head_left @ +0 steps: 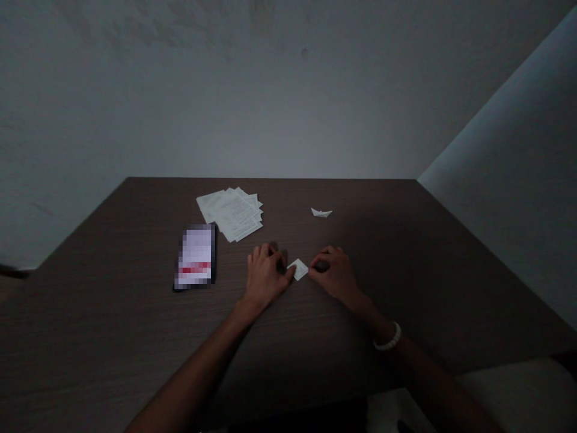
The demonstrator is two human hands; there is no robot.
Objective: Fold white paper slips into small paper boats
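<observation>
A small piece of folded white paper (298,269), diamond-shaped and faintly printed, lies between my two hands just above the dark wooden table. My left hand (267,269) pinches its left corner, with the thumb on the near side. At the right corner, the thumb and index fingertips of my right hand (332,270) close on the paper. A pale beaded bracelet circles my right wrist. Beyond my right hand, a small folded paper boat (321,213) sits on the table.
A fanned stack of printed papers (234,215) lies at the back left of the table (387,240). Nearer, left of my left hand, is a phone (196,255) with a lit, blurred screen. A pale wall (279,120) rises behind the table, another at the right.
</observation>
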